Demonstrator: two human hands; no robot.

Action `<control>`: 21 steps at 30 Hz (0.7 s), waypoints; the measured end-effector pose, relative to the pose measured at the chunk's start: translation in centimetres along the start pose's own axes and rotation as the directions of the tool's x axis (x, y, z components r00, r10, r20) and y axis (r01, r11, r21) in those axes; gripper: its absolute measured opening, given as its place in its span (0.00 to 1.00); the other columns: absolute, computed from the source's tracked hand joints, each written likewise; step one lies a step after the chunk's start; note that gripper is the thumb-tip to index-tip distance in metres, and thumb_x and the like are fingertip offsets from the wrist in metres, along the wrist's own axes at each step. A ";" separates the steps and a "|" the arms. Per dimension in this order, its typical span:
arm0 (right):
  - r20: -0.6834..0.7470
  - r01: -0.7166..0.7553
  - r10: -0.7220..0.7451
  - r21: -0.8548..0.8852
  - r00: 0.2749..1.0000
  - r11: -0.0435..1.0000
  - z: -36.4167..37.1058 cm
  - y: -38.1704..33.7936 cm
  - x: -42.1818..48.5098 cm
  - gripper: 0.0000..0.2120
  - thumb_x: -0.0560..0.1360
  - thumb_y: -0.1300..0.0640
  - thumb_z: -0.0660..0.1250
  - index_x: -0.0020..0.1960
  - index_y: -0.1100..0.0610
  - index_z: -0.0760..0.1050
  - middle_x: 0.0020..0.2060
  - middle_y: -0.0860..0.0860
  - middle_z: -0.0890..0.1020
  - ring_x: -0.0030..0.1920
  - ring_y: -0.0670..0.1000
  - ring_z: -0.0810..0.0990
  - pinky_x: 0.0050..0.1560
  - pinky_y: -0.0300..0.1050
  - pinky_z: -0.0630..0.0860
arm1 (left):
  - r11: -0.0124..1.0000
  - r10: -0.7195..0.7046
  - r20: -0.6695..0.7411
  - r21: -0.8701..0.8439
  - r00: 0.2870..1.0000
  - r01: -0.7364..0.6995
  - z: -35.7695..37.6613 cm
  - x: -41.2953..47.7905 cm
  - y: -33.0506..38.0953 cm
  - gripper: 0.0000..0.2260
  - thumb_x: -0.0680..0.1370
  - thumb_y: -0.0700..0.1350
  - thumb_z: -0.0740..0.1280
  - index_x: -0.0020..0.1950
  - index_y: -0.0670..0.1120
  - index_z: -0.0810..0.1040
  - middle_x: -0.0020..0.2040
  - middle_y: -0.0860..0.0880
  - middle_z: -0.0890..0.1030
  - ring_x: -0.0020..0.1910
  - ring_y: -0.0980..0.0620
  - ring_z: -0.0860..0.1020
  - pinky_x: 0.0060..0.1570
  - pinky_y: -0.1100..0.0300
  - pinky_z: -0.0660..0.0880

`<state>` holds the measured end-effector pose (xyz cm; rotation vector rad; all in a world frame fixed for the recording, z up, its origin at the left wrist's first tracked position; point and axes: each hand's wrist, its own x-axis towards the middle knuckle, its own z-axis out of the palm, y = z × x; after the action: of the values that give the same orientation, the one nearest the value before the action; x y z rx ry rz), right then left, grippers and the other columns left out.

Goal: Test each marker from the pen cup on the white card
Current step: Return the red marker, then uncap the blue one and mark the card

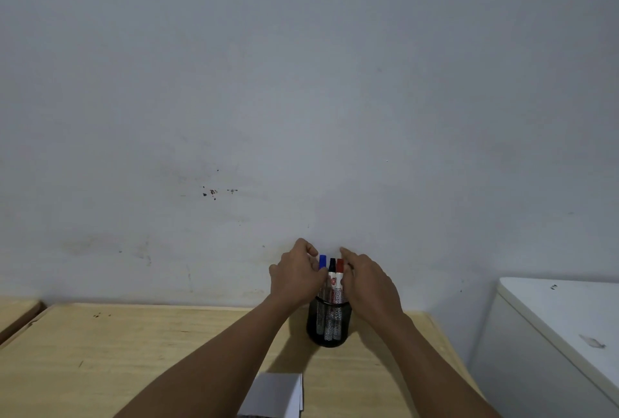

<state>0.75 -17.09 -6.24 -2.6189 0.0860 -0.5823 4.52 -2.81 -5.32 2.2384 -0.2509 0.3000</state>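
Near the pale wooden desk's [134, 350] back edge, the left hand [294, 278] pinches the blue-capped marker [322, 262] in the black mesh pen cup [329, 325]. The right hand [370, 283] hovers half-curled, holding nothing. Light, stiff and smooth, it likely lifts best gripped below the cap.

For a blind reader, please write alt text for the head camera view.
Both hands, left hand and right hand, reach around three markers standing in a black mesh pen cup on a wooden table. A white card lies nearer the camera.
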 end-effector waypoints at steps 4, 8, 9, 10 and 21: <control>-0.126 0.045 -0.035 0.084 0.991 0.995 -1.5 -1.5 -0.6 0.20 0.83 0.52 0.58 0.75 0.49 0.68 0.64 0.50 0.78 0.66 0.52 0.74 0.62 0.56 0.74 | 0.998 0.046 -0.067 -0.036 0.997 -0.048 -3.0 -0.5 0.8 0.16 0.75 0.49 0.69 0.62 0.54 0.71 0.37 0.58 0.79 0.43 0.52 0.79 0.55 0.47 0.73; -0.080 0.059 -0.034 0.337 0.996 0.940 -3.7 -4.1 -1.2 0.20 0.80 0.46 0.66 0.69 0.50 0.74 0.58 0.48 0.80 0.56 0.47 0.78 0.52 0.41 0.75 | 0.992 0.064 -0.181 -0.093 0.981 -0.082 -6.9 -0.9 2.0 0.09 0.76 0.51 0.68 0.56 0.57 0.77 0.42 0.59 0.81 0.45 0.54 0.80 0.55 0.45 0.74; -0.031 0.035 -0.025 0.401 0.999 0.915 -4.2 -4.8 -1.3 0.21 0.78 0.45 0.68 0.68 0.50 0.76 0.57 0.47 0.81 0.54 0.46 0.79 0.51 0.40 0.74 | 0.984 0.053 -0.209 -0.153 0.976 -0.086 -8.0 -1.2 2.4 0.07 0.76 0.52 0.68 0.53 0.57 0.78 0.41 0.59 0.81 0.44 0.55 0.80 0.53 0.46 0.76; 0.009 0.010 -0.016 0.455 1.000 0.890 -4.7 -5.4 -1.3 0.22 0.76 0.43 0.71 0.66 0.50 0.77 0.55 0.47 0.82 0.53 0.47 0.80 0.51 0.40 0.76 | 0.967 0.026 -0.231 -0.242 0.973 -0.083 -9.1 -1.6 2.8 0.05 0.76 0.51 0.69 0.51 0.56 0.79 0.41 0.59 0.83 0.43 0.54 0.80 0.49 0.49 0.77; 0.214 -0.206 0.069 0.973 0.974 -0.101 -7.7 -11.0 -5.6 0.09 0.72 0.63 0.75 0.51 0.63 0.82 0.38 0.55 0.84 0.37 0.51 0.84 0.40 0.43 0.82 | 0.615 -0.291 -0.026 -0.770 0.956 0.167 -15.3 -8.2 4.9 0.06 0.78 0.47 0.70 0.52 0.48 0.82 0.46 0.51 0.86 0.43 0.51 0.77 0.37 0.57 0.68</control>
<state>-7.89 -9.63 2.68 -0.9935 -0.0989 -0.2012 -6.59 6.59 5.25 1.3586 0.0119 0.1684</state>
